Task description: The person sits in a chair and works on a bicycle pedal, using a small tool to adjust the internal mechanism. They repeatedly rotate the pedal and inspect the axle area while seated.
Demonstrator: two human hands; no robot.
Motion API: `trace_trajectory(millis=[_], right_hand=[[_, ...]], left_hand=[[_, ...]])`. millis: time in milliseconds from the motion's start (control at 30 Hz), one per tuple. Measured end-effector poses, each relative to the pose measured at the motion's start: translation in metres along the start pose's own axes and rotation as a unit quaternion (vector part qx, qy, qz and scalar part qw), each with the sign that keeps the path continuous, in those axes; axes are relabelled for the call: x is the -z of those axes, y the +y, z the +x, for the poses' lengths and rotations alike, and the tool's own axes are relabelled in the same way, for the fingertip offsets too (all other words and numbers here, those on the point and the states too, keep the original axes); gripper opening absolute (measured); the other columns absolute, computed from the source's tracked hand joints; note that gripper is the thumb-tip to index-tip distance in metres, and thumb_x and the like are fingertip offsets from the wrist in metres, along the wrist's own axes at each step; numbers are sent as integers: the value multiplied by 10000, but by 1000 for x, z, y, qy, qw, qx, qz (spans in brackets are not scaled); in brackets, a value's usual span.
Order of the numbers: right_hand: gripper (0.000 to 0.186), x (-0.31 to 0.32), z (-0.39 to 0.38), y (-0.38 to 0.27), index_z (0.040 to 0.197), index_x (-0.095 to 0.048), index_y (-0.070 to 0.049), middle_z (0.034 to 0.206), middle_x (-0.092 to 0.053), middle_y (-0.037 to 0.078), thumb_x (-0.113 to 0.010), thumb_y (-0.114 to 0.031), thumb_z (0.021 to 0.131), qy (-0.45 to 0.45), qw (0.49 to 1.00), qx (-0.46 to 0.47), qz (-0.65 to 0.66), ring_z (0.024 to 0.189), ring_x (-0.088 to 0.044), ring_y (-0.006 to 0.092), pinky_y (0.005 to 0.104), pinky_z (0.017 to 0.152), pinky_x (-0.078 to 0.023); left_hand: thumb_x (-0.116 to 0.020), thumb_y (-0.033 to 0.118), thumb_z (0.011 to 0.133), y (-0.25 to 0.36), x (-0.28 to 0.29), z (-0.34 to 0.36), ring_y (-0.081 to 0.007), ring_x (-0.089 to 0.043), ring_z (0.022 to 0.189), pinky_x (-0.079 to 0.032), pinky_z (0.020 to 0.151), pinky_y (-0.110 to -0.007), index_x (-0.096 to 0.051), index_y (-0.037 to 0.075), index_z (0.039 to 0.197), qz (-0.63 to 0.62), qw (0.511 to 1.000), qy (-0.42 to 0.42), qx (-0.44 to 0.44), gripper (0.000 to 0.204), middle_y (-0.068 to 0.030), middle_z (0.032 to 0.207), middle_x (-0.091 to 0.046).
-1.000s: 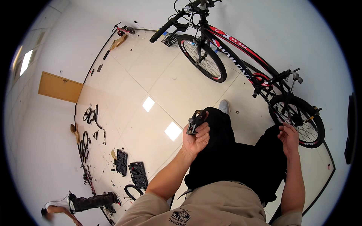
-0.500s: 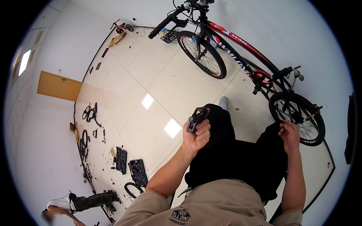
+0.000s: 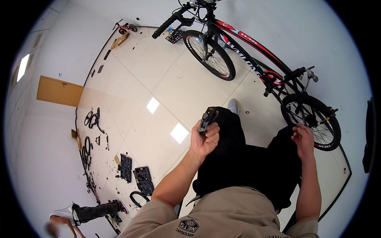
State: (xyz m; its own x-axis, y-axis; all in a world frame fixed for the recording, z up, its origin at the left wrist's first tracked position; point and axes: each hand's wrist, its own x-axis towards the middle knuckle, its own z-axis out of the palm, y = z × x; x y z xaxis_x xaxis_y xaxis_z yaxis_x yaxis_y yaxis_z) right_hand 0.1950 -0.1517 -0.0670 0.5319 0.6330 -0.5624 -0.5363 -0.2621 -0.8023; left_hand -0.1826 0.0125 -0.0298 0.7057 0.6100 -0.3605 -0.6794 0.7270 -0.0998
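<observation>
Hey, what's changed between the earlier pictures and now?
The flat black bicycle pedal has turned slightly in the left hand. The scene sits slightly higher and further left. No grasp visibly changed; the right hand stays by the black-clad right knee, the black-and-red bicycle in place.

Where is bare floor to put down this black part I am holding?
The widest bare patch: the pale floor between the tool cases and the front wheel. A smaller one lies between the grey shoe and the rear wheel, broken by a small ring. Crowded: along the left wall, with loose bicycle parts.
</observation>
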Motion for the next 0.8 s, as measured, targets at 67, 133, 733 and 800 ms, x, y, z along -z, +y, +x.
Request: trace_trajectory(millis=[67, 133, 733, 800], right_hand=[[286, -1, -1, -1, 1240, -591, 8, 1005, -678, 80, -592, -111, 980, 1, 1000, 0, -2, 798, -620, 119, 307, 721, -569], [292, -1, -1, -2, 1251, -584, 8, 1007, -675, 78, -588, -111, 985, 0, 1000, 0, -4, 801, -618, 117, 302, 724, -568], [306, 0, 0, -2, 1269, -570, 10, 1014, -670, 75, -585, -117, 992, -10, 1000, 1, -9, 813, -616, 113, 304, 741, -561], [309, 2, 1, -1, 1271, -569, 12, 1012, -671, 75, -586, -118, 991, -12, 1000, 3, -4, 811, -616, 114, 305, 743, -559]], left_hand=[[-478, 205, 1003, 0, 0, 0, -126, -394, 573, -333, 440, -249, -550, -17, 1333, 8, 1000, 14, -9, 404, -26, 705, -430], [-489, 197, 1000, 1, -1, 2, -124, -391, 577, -329, 444, -249, -553, -17, 1328, 20, 999, 26, -20, 397, -24, 704, -425], [-481, 384, 1073, 1, 7, 10, -235, -500, 736, -429, 664, -345, -566, 42, 1113, 196, 972, 66, -112, 355, -97, 925, -618], [-476, 388, 1074, -1, 3, 10, -237, -521, 753, -437, 673, -345, -563, 52, 1121, 207, 970, 62, -110, 350, -91, 922, -616]])
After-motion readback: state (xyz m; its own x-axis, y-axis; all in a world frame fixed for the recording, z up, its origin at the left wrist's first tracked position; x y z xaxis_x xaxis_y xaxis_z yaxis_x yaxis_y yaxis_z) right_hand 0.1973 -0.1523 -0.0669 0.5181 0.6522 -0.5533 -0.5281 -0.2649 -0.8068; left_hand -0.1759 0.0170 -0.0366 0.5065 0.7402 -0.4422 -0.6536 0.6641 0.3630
